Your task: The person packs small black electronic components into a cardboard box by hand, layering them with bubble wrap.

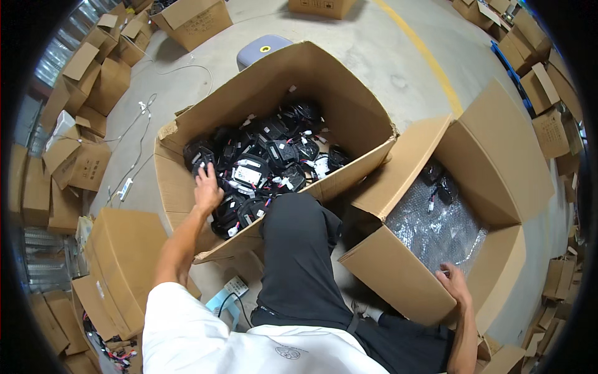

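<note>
My left hand [208, 189] reaches into a large cardboard box [324, 81]. Its fingers are stretched out and touch a black plastic unit [198, 153] near the left wall. Around it lies a heap of similar black units with white connectors and coloured wires; one carries a white label [246, 176]. To the right stands a second open box [405, 274], lined with clear bubble wrap [430, 230]. Two black units [445, 190] lie at its far end. My right hand [455, 284] is at this box's near right rim, fingers loosely bent and apart, with nothing visible in them.
Behind the large box stands a grey stool [261, 51]. A closed carton [124, 268] is at my left, with a power strip [237, 287] on the floor near my leg. White cables [140, 137] trail across the floor at left. Stacked cartons [548, 93] line both sides.
</note>
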`<state>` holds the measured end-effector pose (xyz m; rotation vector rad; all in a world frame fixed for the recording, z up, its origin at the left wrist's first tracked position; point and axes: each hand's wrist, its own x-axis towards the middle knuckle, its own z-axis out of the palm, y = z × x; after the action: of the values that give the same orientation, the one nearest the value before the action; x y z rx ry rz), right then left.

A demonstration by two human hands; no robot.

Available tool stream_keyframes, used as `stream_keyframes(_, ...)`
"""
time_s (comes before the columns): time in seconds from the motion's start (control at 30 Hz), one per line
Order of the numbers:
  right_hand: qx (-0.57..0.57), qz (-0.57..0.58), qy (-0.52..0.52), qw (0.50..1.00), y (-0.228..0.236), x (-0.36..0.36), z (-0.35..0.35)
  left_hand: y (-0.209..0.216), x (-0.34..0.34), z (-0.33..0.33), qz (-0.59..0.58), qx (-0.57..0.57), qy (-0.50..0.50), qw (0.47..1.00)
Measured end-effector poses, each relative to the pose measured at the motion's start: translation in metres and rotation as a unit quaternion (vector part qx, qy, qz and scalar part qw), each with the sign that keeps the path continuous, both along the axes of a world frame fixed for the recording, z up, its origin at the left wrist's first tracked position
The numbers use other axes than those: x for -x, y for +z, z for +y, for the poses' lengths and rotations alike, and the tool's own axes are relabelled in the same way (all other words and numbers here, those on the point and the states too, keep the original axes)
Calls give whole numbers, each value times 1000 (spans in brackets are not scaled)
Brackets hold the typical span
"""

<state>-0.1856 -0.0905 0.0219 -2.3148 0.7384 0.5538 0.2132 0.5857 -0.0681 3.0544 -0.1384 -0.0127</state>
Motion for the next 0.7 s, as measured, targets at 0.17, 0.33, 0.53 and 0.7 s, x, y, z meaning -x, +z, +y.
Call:
stream_keyframes(0.17,-42,-27,-25,998,-9,-8,-9,27,-36,55,106,312,140,934)
stream_keyframes(0.33,-51,-64,-11,997,21,-44,14,85,-40,66,182,610,135,759)
stream_keyframes(0.53,-167,-310,45,935,132,-145,129,241,-15,-68,163,707,-66,685)
stream_keyframes(0.7,-503,-398,94,762,166,-228,245,262,32,-211,153,791,-175,566)
